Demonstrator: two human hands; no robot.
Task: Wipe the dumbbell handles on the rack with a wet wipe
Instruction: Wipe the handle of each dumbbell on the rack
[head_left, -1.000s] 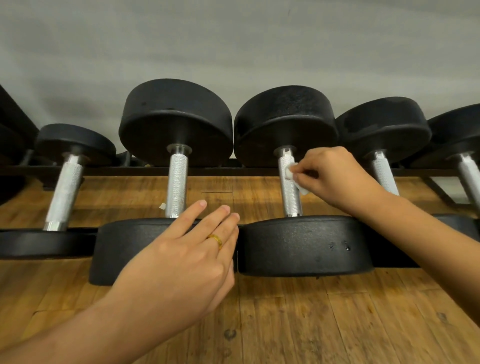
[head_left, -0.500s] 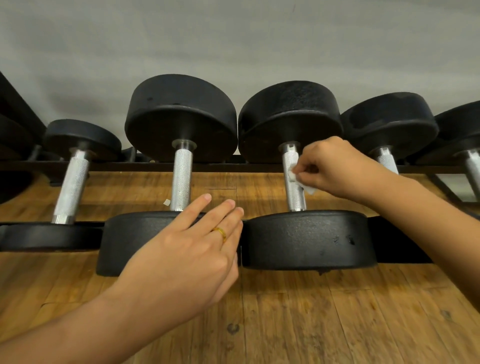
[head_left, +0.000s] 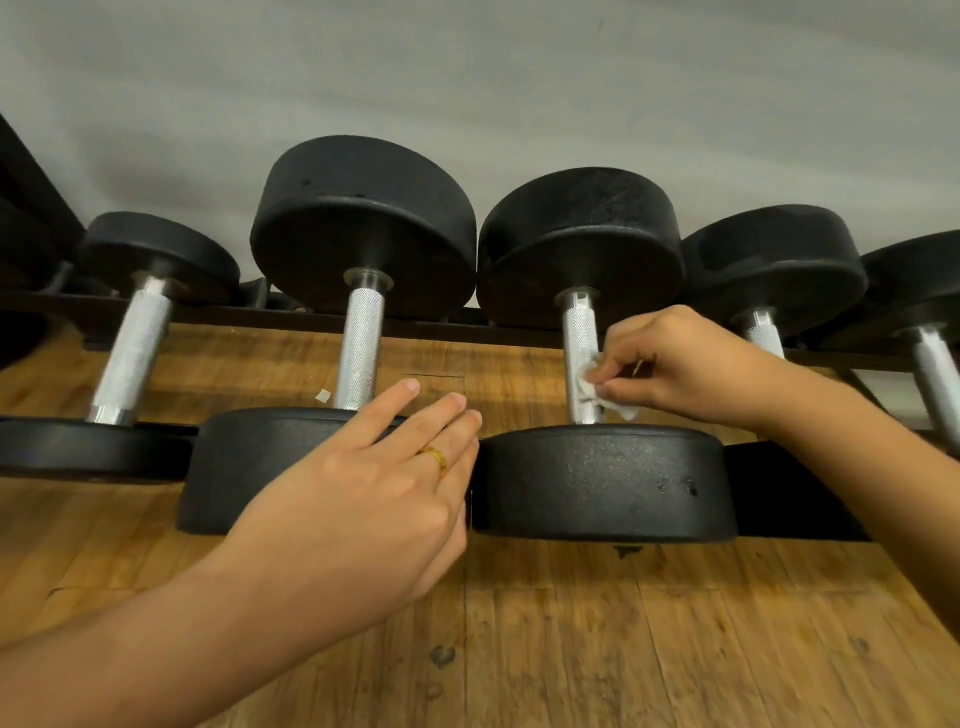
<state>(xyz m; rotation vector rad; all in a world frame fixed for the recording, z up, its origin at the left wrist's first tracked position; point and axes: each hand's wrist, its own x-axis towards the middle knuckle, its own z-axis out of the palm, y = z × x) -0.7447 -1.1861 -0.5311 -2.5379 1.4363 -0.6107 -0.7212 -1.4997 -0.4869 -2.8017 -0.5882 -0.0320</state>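
Steel handle in work (head_left: 579, 332): knurled bar of the dumbbell just toward three o'clock of frame centre, set between its two black heads on the rack. On my feed it is the one being cleaned.
Wet wipe (head_left: 605, 396): small white crumpled wad, pressed on the lower stretch of that bar from its three o'clock side. One corner hangs loose toward five o'clock, just above the near head.
Right hand (head_left: 685, 364): enters from four o'clock with thumb and fingertips curled, pinching the wipe and nothing else. I judge the tight pinch keeps the wad compact enough to run along the narrow bar between the heads.
Left hand (head_left: 363, 488): fingers straight, close together and relaxed, grasping nothing. It lies over the near head (head_left: 249, 467) of the next dumbbell, fingertips pointing to one o'clock. I take it as a brace for the reach; whether the palm bears weight I cannot tell.
Ring (head_left: 436, 457): gold band on the left hand.
Neighbouring handle (head_left: 361, 348): bare bar at nine o'clock of the wiped one, nothing touching it.
Outer handle (head_left: 132, 353): far toward nine o'clock, tilted and untouched.
Rack rail (head_left: 795, 493): dark front bar at four o'clock of the wiped dumbbell.
Wooden floor (head_left: 571, 649): planks beneath the rack.
Paper scrap (head_left: 323, 396): pale, just beside the neighbouring handle.
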